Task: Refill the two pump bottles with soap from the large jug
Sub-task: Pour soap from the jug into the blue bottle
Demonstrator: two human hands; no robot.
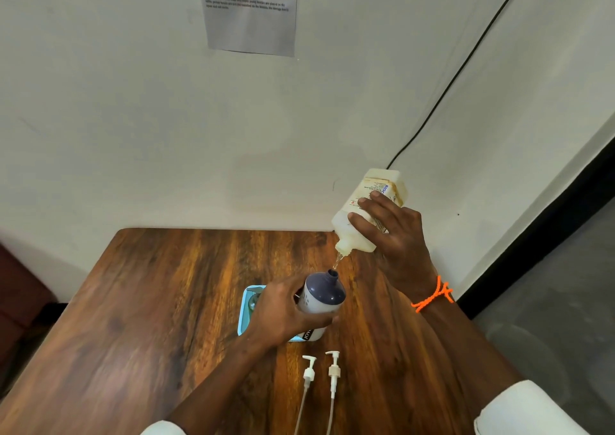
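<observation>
My right hand grips the large cream-coloured jug, tipped mouth-down above the table. A thin stream of soap runs from its spout into the open neck of a white pump bottle with a dark grey shoulder. My left hand holds that bottle round its body, tilted toward the jug. Behind my left hand a second, clear bottle shows partly, standing in a light blue tray. Two white pump heads with long tubes lie on the table near me.
The wooden table stands against a white wall with a printed sheet taped up. A black cable runs down the wall to the right. An orange cord is tied round my right wrist.
</observation>
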